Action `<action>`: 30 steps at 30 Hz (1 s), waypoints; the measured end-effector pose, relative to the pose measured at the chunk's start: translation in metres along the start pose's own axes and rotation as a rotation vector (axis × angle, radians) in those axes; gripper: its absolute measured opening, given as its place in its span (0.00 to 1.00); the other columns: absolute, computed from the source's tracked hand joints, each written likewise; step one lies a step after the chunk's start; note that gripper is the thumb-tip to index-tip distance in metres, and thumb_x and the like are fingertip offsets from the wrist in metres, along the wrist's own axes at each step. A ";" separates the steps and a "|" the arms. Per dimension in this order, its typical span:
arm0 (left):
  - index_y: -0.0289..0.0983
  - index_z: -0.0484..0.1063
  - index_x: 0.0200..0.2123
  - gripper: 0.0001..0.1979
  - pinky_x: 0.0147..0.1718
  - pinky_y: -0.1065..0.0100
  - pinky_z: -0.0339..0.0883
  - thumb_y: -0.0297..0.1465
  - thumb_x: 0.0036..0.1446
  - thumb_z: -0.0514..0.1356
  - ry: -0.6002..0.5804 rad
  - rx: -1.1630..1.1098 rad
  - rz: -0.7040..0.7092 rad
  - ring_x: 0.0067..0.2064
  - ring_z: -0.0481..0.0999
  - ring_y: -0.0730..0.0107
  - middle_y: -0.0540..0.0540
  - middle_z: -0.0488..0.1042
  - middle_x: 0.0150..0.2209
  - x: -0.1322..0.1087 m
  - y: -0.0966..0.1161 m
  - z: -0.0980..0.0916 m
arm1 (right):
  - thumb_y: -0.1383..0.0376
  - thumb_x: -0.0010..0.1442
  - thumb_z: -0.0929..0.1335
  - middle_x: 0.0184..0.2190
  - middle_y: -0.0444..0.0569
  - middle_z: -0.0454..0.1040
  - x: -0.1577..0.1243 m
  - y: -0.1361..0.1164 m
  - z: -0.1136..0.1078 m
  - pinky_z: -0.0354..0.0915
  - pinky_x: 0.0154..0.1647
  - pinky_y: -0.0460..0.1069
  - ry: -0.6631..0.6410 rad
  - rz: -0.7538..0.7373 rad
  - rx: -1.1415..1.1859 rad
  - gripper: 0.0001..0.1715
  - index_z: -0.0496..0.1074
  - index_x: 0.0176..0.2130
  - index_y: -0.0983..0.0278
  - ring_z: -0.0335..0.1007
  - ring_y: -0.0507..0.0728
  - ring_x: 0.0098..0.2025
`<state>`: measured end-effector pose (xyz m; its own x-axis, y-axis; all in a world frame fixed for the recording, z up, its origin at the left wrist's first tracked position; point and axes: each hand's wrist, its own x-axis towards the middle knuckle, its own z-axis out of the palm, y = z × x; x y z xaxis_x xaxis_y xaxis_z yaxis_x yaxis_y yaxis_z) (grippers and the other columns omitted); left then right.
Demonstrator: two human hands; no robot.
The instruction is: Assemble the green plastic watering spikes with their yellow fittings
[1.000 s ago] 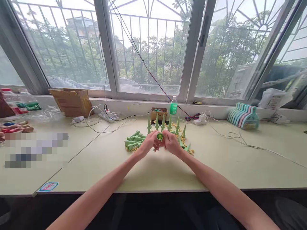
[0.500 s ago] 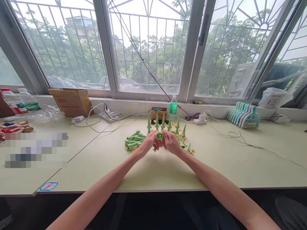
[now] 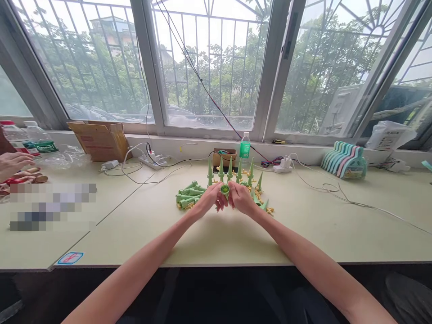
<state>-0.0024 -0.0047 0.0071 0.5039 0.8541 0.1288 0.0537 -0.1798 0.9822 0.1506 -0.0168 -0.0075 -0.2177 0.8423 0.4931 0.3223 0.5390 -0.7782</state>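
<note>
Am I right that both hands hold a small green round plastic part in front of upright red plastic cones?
In the head view the upright plastic cones are green, not red; the left hand and right hand hold the small green round plastic part.

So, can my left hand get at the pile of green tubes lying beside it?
Probably yes: the pile of green tubes lies just left of the left hand with nothing between. But its fingers are pinching a green piece together with the right hand.

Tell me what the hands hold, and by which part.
The left hand and right hand together pinch one green cone by the sides of its round open end.
</note>
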 end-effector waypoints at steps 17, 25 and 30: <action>0.36 0.63 0.32 0.20 0.16 0.71 0.61 0.48 0.60 0.49 0.001 0.001 -0.016 0.19 0.71 0.68 0.45 0.72 0.20 0.002 -0.001 0.000 | 0.50 0.69 0.53 0.14 0.39 0.64 0.001 0.001 -0.001 0.59 0.19 0.45 -0.010 0.003 0.004 0.25 0.58 0.27 0.61 0.60 0.49 0.14; 0.35 0.63 0.33 0.21 0.16 0.71 0.60 0.49 0.60 0.49 0.010 -0.009 -0.028 0.19 0.71 0.68 0.45 0.72 0.21 0.002 -0.002 0.000 | 0.50 0.69 0.53 0.14 0.40 0.65 0.000 0.000 -0.001 0.59 0.19 0.45 -0.015 0.005 0.015 0.25 0.58 0.27 0.61 0.60 0.50 0.14; 0.35 0.63 0.33 0.21 0.16 0.71 0.60 0.48 0.60 0.49 0.009 -0.011 -0.028 0.19 0.71 0.68 0.45 0.72 0.20 0.001 -0.001 0.000 | 0.51 0.69 0.54 0.14 0.39 0.65 0.000 0.000 -0.002 0.59 0.20 0.45 -0.012 -0.002 0.015 0.25 0.58 0.27 0.61 0.60 0.49 0.14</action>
<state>-0.0016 -0.0039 0.0059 0.4947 0.8630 0.1028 0.0582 -0.1509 0.9868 0.1521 -0.0169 -0.0063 -0.2300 0.8408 0.4901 0.3081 0.5406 -0.7828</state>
